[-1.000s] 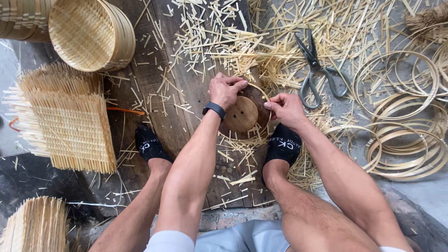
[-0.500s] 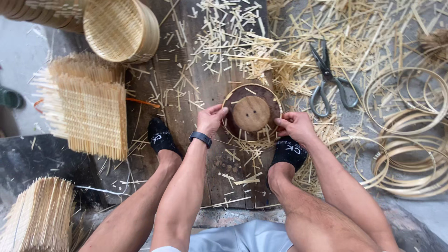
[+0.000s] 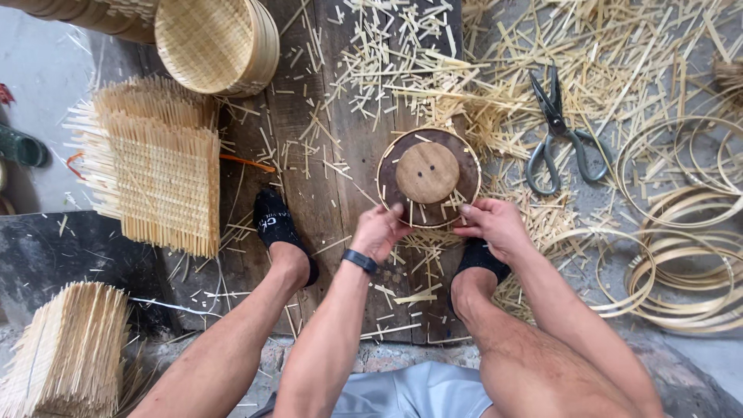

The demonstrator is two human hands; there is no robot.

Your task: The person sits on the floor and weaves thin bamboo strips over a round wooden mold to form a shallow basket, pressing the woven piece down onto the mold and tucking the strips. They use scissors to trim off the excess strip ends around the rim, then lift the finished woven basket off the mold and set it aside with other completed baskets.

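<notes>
- Left hand (image 3: 379, 231) and right hand (image 3: 495, 224) pinch the near rim of the round bamboo hoop (image 3: 387, 159) around the dark wooden mould (image 3: 427, 173)
- Better to keep both grips level, pressing evenly on the plank (image 3: 309, 116)

A second ago we had both hands on top of the round wooden mould (image 3: 428, 176), covering most of it; now our left hand (image 3: 377, 231) has drawn back to its rim at about seven o'clock and our right hand (image 3: 493, 224) to about five o'clock. The mould's raised centre disc (image 3: 427, 172) and the thin bamboo hoop (image 3: 473, 159) around it now show in full.
</notes>
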